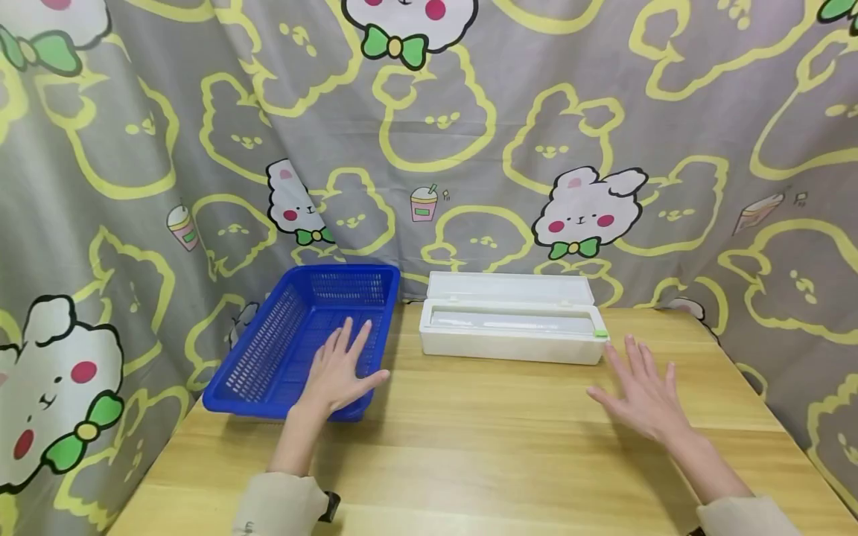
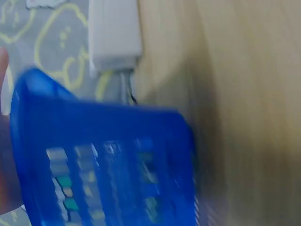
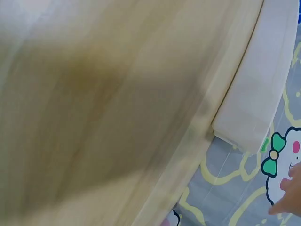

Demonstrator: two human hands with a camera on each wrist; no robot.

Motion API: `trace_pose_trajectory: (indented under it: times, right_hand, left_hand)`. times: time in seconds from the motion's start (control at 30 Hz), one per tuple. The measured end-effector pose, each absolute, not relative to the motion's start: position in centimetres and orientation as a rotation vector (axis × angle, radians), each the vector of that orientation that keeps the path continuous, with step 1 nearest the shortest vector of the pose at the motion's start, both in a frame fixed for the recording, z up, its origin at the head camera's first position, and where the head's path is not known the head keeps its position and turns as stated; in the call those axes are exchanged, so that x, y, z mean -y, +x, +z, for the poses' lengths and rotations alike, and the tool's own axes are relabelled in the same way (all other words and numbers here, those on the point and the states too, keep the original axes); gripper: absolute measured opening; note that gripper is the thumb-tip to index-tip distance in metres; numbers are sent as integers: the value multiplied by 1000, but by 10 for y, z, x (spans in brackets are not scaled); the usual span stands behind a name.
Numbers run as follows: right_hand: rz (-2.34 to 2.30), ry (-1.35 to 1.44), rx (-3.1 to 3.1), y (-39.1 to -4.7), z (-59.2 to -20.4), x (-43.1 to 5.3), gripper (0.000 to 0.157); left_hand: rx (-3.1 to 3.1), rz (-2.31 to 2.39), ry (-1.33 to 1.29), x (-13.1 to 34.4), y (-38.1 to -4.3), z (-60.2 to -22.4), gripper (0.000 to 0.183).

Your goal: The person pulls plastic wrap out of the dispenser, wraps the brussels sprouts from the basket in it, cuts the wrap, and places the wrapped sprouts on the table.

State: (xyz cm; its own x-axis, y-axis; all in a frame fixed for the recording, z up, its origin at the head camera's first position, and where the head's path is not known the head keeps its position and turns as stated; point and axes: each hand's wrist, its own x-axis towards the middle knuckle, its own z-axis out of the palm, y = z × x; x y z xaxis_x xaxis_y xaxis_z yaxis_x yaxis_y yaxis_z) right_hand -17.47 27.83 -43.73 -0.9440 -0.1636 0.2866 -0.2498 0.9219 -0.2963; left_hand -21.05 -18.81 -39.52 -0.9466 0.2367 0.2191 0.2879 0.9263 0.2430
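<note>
My left hand (image 1: pixel 337 372) is spread over the near right part of a blue plastic basket (image 1: pixel 268 408), fingers straight and holding nothing. In the left wrist view the slotted side of the basket (image 2: pixel 103 127) fills the lower left. My right hand (image 1: pixel 643 391) reaches over the table with its fingers apart, fingertips near the right end of a long white box (image 1: pixel 509 348). The box's lid (image 1: pixel 509 286) is raised at the back, and a small green tab (image 1: pixel 600 333) sits at its front right corner. From the right wrist, the white box (image 3: pixel 258 80) runs along the table's edge.
The wooden table (image 1: pixel 469 447) lies beneath both hands. A grey curtain (image 1: pixel 456 97) with yellow outlines and white rabbit figures hangs right behind the table and along its sides.
</note>
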Motion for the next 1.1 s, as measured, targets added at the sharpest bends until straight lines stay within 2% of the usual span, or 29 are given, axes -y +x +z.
trace_pose_trajectory:
  times: [0.33, 0.47, 0.57, 0.73, 0.93, 1.1]
  right_hand:
    - [812, 256, 2735, -204, -436, -297, 72]
    - [970, 207, 2684, -223, -439, -300, 69]
    - [1026, 185, 2672, -240, -440, -298, 67]
    - [997, 159, 2715, -261, -443, -292, 62]
    - [895, 196, 2775, -277, -447, -285, 50]
    - [860, 226, 2815, -281, -445, -281, 38]
  left_hand:
    - [2467, -774, -427, 105, -237, -389, 41]
    - [2397, -967, -364, 79, -257, -401, 36]
    - [2404, -1056, -220, 66, -272, -413, 33]
    - [2502, -974, 9, 57, -290, -434, 33]
    - [2556, -708, 26, 53, -305, -450, 28]
    - [2631, -734, 47, 52, -311, -456, 24]
